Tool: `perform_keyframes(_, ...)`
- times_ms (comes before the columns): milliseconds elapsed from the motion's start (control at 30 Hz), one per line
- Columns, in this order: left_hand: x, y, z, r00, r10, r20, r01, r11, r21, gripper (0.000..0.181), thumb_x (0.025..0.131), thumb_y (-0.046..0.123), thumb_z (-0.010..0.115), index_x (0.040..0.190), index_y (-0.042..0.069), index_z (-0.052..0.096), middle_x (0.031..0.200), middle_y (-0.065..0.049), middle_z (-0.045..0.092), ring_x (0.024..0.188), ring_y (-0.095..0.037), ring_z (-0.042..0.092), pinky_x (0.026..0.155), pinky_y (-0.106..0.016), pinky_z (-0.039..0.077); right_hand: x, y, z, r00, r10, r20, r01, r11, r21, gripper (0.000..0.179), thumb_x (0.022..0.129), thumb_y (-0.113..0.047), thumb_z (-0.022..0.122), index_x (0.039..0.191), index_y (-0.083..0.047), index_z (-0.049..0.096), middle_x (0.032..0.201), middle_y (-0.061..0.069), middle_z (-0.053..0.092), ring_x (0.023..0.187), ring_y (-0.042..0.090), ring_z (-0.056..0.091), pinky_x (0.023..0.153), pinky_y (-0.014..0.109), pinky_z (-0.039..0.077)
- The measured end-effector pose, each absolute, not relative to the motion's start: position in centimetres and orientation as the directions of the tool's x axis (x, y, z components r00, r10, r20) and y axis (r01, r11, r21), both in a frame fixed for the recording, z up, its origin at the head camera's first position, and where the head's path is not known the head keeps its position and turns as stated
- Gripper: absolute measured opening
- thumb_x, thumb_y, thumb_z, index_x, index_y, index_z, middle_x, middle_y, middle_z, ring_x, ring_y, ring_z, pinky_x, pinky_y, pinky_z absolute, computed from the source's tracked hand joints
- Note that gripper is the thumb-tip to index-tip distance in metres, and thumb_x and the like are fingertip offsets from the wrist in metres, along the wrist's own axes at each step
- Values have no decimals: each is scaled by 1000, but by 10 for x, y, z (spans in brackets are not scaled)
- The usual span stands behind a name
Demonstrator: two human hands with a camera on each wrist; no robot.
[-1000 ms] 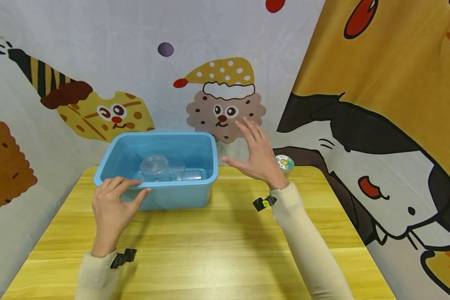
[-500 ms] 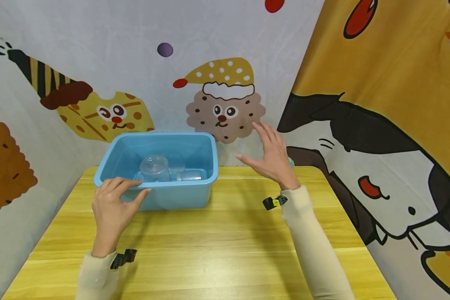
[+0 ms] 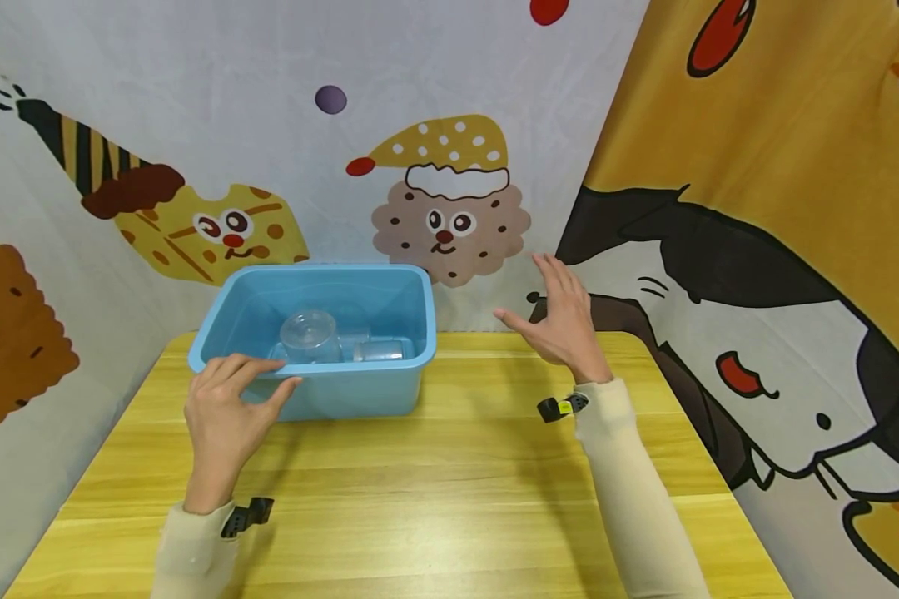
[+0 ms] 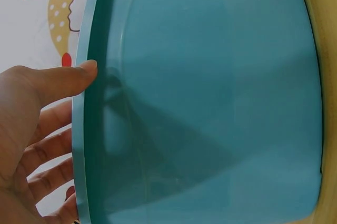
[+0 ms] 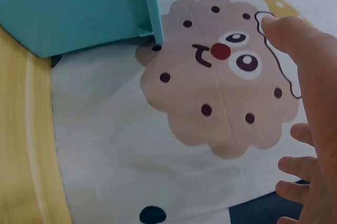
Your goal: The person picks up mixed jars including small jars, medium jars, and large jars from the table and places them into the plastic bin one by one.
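Observation:
The blue plastic bin (image 3: 360, 393) stands on the table, toward its back left. My left hand (image 3: 221, 416) grips its front rim near the left corner; in the left wrist view the thumb (image 4: 63, 82) lies on the outer side and the fingers (image 4: 52, 150) pass behind the rim. Inside the bin lie a clear round plastic container (image 3: 309, 333) and a clear cylindrical one (image 3: 378, 351). My right hand (image 3: 565, 324) is raised to the right of the bin, thumb and fingers spread apart, nothing between them. The small round patterned tub seen before is hidden behind it.
The wood-grain table (image 3: 419, 499) extends in front of the bin. A white cloth backdrop (image 3: 255, 50) with cartoon figures rises right behind the table, and a cloth with a big cartoon animal (image 3: 764, 333) borders the right side.
My right hand has moved to the right, away from the bin, and now covers the round patterned tub. The left hand and the bin have stayed where they were.

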State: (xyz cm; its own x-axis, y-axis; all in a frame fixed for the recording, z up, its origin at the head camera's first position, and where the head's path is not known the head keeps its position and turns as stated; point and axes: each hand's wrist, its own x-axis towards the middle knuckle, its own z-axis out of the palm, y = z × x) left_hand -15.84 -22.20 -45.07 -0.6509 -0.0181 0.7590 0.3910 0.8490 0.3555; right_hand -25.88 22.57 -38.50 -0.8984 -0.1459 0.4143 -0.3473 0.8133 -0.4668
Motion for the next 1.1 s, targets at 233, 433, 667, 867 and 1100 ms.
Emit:
perform_keyframes(233,-158,-222,-450,-652,-20,758,389,849,358,32,76,30,92,98,9,82,91,-14,75,89,-35,62,81,-50,46,-263,242,-394,-921,-102,377,-295,813,-502,100,85,-65,73,164,-33,21,173,7,17,159,37,16,122,69,13)
perform_keyframes(433,-158,-222,-450,-657,-19,754,390,847,361,32,77,30,91,99,9,82,92,-14,75,90,-35,62,82,-50,46,-265,256,-404,-931,-50,361,-256,795,-551,101,84,-62,75,164,-32,22,172,7,20,157,40,18,122,69,13)
perform_keyframes(667,-158,-222,-450,-649,-18,760,393,848,356,32,76,29,92,98,9,82,91,-14,75,89,-36,62,80,-50,46,-266,272,-412,-945,9,328,-202,771,-604,102,84,-62,75,164,-31,21,172,5,21,157,41,17,120,73,15)
perform_keyframes(867,-158,-222,-450,-644,-21,765,398,845,358,32,75,28,92,98,8,82,91,-15,75,89,-36,62,80,-51,46,-267,282,-421,-960,51,276,-144,757,-638,104,84,-68,73,165,-35,16,173,2,17,158,40,14,118,74,19)
perform_keyframes(1100,-158,-222,-451,-639,-18,769,398,848,351,32,75,28,92,97,8,82,90,-15,74,88,-36,62,79,-50,46,-268,293,-434,-975,81,209,-87,724,-684,108,82,-72,71,165,-35,13,173,3,14,159,41,13,117,75,25)
